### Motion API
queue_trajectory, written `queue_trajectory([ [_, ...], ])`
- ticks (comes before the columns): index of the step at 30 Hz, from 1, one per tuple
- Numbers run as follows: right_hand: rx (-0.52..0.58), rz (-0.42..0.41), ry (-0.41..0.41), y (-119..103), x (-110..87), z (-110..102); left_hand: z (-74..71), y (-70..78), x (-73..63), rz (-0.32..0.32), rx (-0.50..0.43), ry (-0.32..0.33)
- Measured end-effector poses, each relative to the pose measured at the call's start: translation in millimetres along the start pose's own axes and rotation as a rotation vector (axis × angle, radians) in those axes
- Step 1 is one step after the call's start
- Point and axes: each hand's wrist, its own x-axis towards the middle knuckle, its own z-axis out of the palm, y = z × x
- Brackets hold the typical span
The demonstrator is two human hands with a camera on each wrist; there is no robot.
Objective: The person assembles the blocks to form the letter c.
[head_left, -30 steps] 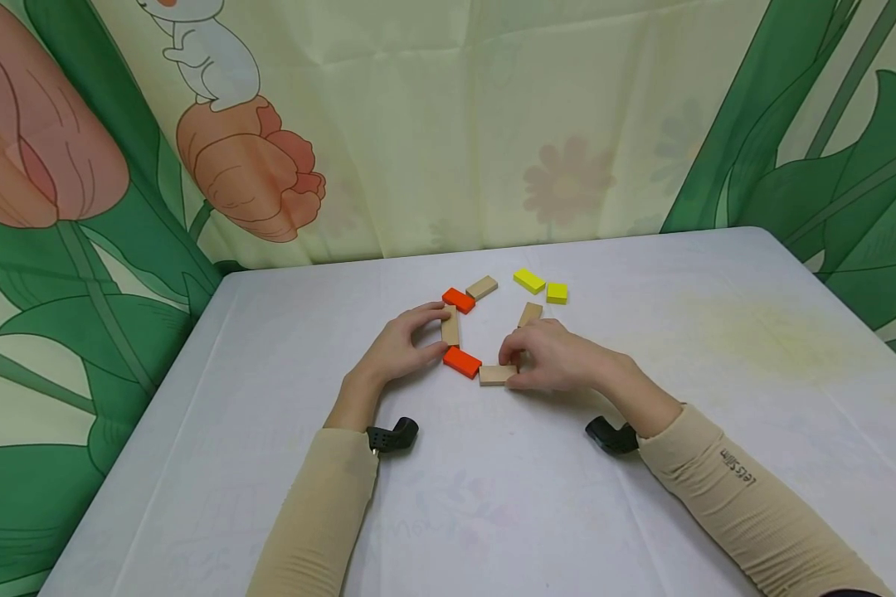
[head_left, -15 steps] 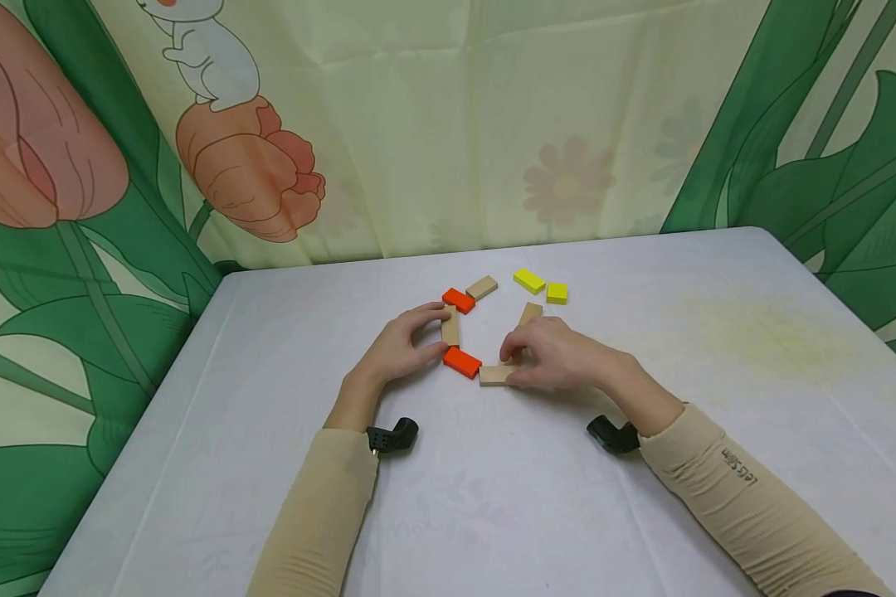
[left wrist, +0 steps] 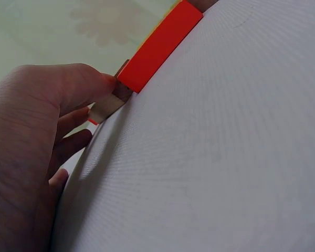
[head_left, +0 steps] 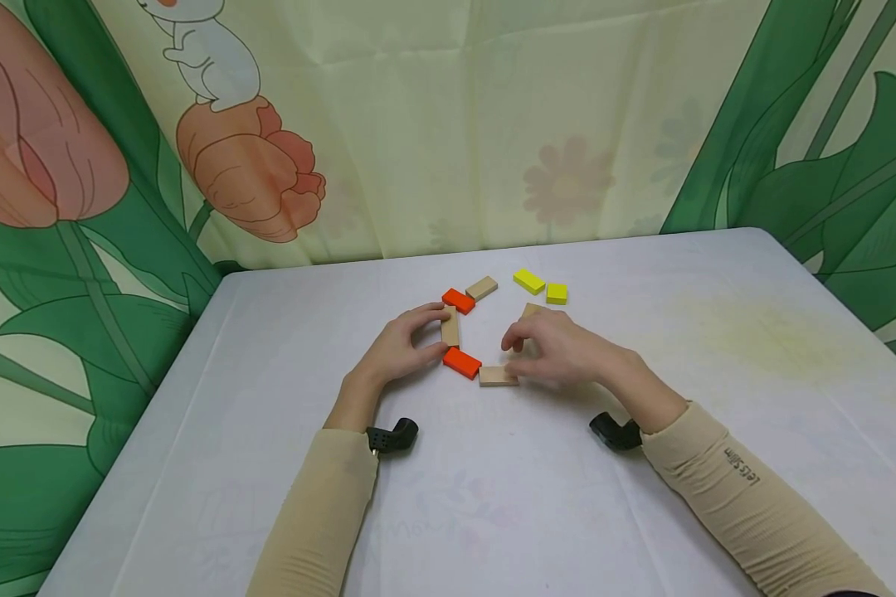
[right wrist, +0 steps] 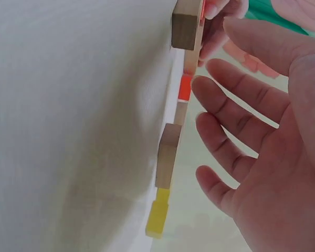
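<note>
Left hand (head_left: 397, 347) is curved; thumb and index finger pinch left wooden block (head_left: 450, 327) near its 2 ends. Right hand (head_left: 556, 348) is loosely open, holding nothing, just beside near wooden block (head_left: 495, 376). Near red block (head_left: 462, 362) lies between these 2 blocks. Far red block (head_left: 459, 300), far wooden block (head_left: 482, 288) and 2 yellow blocks (head_left: 529, 281) lie beyond, on white tablecloth (head_left: 448, 514).

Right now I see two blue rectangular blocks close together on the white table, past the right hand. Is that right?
Blue is wrong: the head view shows two yellow rectangular blocks close together on the white table, past the right hand.
</note>
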Motion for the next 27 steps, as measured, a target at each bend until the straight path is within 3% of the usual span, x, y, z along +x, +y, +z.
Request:
queue_trajectory([
  [8,-0.026,-0.027,0.074,6.1,-0.6,-2.4,0.1,0.5,0.3,-0.02,-0.004,0.0],
  [27,-0.05,0.059,0.155,14.2,0.1,-5.4,0.7,-0.5,0.0,-0.003,-0.02,0.005],
])
